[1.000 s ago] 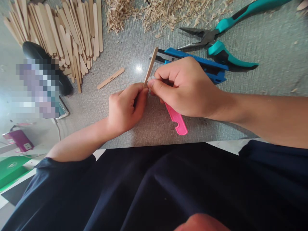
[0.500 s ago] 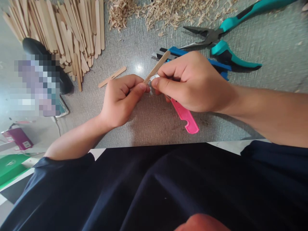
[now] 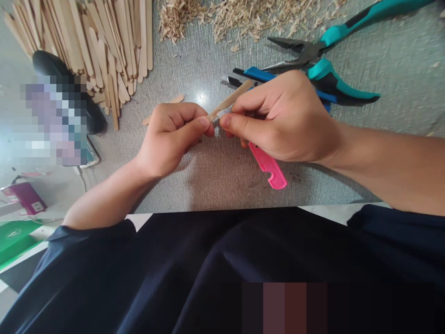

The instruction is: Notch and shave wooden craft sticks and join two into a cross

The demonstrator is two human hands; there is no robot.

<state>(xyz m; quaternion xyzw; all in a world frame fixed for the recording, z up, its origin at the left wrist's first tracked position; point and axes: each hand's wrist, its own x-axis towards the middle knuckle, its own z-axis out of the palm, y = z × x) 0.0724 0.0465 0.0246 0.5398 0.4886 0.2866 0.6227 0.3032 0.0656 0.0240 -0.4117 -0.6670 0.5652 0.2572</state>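
My left hand (image 3: 170, 137) is closed, pinching the lower end of a flat wooden craft stick (image 3: 231, 99) between thumb and forefinger. The stick slants up to the right, its far end in front of a blue cutter. Near my left thumb its surface looks cut or splintered. Close beside it, my right hand (image 3: 281, 120) is closed around a pink-handled cutter (image 3: 267, 167). Its handle juts out below my fingers, and a pale bit, likely the blade, shows by the stick. Most of the blade is hidden. Behind my left hand lies another craft stick (image 3: 179, 99), partly covered.
Many craft sticks (image 3: 104, 51) are heaped at the upper left, beside a black rounded object (image 3: 52, 67). Wood shavings (image 3: 250, 21) lie along the back. Teal-handled pliers (image 3: 313, 51) and the blue cutter (image 3: 260, 73) rest at the upper right.
My left hand has shifted slightly left and its wrist has lowered. The stick has turned a little, now showing the rough spot near my thumb. My right hand keeps its grip almost in place.
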